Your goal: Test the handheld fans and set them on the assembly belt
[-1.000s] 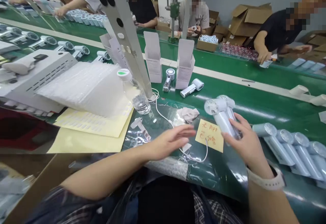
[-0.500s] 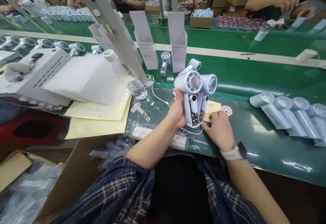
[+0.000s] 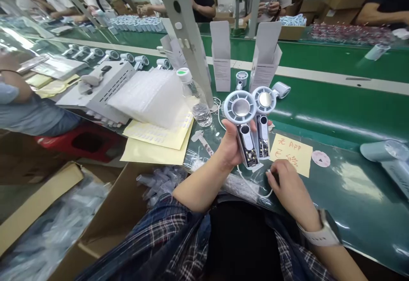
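The left hand (image 3: 230,150) has its fingers clamped around two pale-blue handheld fans, the left fan (image 3: 245,134) and the right fan (image 3: 263,132), raised side by side above the near part of the bench (image 3: 354,217), heads up, with circuit boards showing in their handles. The right hand (image 3: 289,187) is just right of them, fingers curled beside a white cable (image 3: 263,196); whether they grip it, I cannot tell. A yellow note (image 3: 292,153) lies just beyond that hand, with a round pink sticker (image 3: 321,159) to its right. Farther off, two white boxes (image 3: 221,70) stand upright, flaps raised, and a clear bottle (image 3: 200,104) is to the left.
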Available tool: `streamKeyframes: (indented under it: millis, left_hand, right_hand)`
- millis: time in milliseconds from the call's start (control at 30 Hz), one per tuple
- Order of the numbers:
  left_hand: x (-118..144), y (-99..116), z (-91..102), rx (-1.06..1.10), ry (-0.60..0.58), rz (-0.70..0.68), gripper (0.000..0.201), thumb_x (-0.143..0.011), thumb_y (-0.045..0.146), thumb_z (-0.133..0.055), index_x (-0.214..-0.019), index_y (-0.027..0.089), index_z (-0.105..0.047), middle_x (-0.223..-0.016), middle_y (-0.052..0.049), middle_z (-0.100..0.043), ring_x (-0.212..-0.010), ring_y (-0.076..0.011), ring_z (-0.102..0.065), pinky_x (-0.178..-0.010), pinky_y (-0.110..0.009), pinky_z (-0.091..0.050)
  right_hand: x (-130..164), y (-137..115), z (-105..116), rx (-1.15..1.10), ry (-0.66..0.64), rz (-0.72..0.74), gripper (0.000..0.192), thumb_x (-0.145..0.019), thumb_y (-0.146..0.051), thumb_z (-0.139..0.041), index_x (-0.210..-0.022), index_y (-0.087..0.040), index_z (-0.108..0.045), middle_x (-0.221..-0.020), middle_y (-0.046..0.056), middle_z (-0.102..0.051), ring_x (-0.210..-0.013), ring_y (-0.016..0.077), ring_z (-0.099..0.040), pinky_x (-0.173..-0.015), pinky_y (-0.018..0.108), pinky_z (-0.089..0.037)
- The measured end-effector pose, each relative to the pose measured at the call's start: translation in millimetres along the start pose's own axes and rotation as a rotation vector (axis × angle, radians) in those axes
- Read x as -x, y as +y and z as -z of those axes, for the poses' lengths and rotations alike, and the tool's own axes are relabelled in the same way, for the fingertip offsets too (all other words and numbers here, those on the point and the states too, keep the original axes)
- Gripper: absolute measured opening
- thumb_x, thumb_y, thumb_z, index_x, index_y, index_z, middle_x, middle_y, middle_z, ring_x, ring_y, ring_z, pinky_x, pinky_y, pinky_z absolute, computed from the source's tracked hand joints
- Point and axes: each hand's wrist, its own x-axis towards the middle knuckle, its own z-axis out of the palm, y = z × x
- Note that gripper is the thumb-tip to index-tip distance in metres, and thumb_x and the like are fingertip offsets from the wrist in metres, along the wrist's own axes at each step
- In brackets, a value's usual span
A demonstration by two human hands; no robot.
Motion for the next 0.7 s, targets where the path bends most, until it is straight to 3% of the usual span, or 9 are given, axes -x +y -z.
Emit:
streamKeyframes:
  millis: [100, 167, 267, 433, 567, 700]
  left_hand:
    - [-0.5, -0.9, 5.8, 0.054, -0.022, -0.011, 0.084, -0.053, 0.100, -0.079, -0.071, 0.020, -0.062, -0.116, -0.012, -0.080, -0.131, -0.0417, -0.070, -0.102, -0.050, -0.064]
    - [-0.7, -1.8, 8.8, 0.085, -0.019, -0.004, 0.082, -0.057, 0.099, -0.078, -0.071, 0.020, -0.063, -0.114, -0.012, -0.080, -0.132, -0.0403, -0.070, -0.102, -0.049, -0.064]
    - [-0.8, -2.5, 12.2, 0.083, -0.017, 0.024, 0.085, -0.054, 0.101, -0.078, -0.069, 0.019, -0.063, -0.111, -0.013, -0.080, -0.129, -0.0386, -0.072, -0.101, -0.047, -0.065]
    - [-1.0, -7.4, 13.8, 0.063, 0.024, -0.036, 0.085, -0.046, 0.099, -0.082, -0.069, 0.019, -0.067, -0.106, -0.012, -0.081, -0.102, -0.0303, -0.078, -0.087, -0.040, -0.065]
    - [-0.5, -14.9, 11.7, 0.037, 0.065, -0.076, 0.083, -0.046, 0.097, -0.083, -0.067, 0.018, -0.069, -0.098, -0.011, -0.080, -0.089, -0.0238, -0.077, -0.084, -0.036, -0.063]
    - [1.9, -16.1, 9.1, 0.079, 0.032, -0.094, 0.080, -0.048, 0.094, -0.086, -0.068, 0.018, -0.070, -0.100, -0.010, -0.080, -0.092, -0.0239, -0.077, -0.085, -0.034, -0.063]
  right_hand:
    - [0.2, -22.3, 10.2, -0.592, -0.285, -0.144, 0.031, -0.101, -0.054, -0.063, -0.101, -0.023, -0.062, -0.078, 0.005, -0.072, -0.071, 0.0230, -0.070, -0.071, 0.038, -0.059]
    - [-2.8, -35.8, 14.3, -0.779, -0.317, -0.214, 0.045, -0.092, -0.064, -0.074, -0.104, -0.021, -0.067, -0.070, 0.003, -0.071, -0.065, 0.0215, -0.070, -0.067, 0.035, -0.059]
    - [-8.2, -49.1, 12.4, -0.810, -0.192, -0.172, 0.049, -0.086, -0.068, -0.081, -0.092, -0.019, -0.073, -0.064, 0.003, -0.071, -0.059, 0.0196, -0.069, -0.061, 0.031, -0.056]
    - [-2.8, -66.5, -7.1, -0.849, 0.055, -0.109, 0.042, -0.100, -0.057, -0.074, -0.080, -0.021, -0.066, -0.057, -0.003, -0.061, -0.051, 0.0132, -0.063, -0.053, 0.024, -0.049]
    - [4.0, -74.4, -17.4, -0.996, 0.075, -0.140, 0.040, -0.108, -0.053, -0.063, -0.082, -0.023, -0.058, -0.050, -0.010, -0.045, -0.040, 0.0105, -0.052, -0.046, 0.022, -0.043]
    - [3.5, -66.6, -11.3, -0.800, 0.056, -0.036, 0.037, -0.109, -0.052, -0.061, -0.087, -0.022, -0.067, -0.067, -0.001, -0.063, -0.064, 0.0153, -0.067, -0.060, 0.025, -0.051]
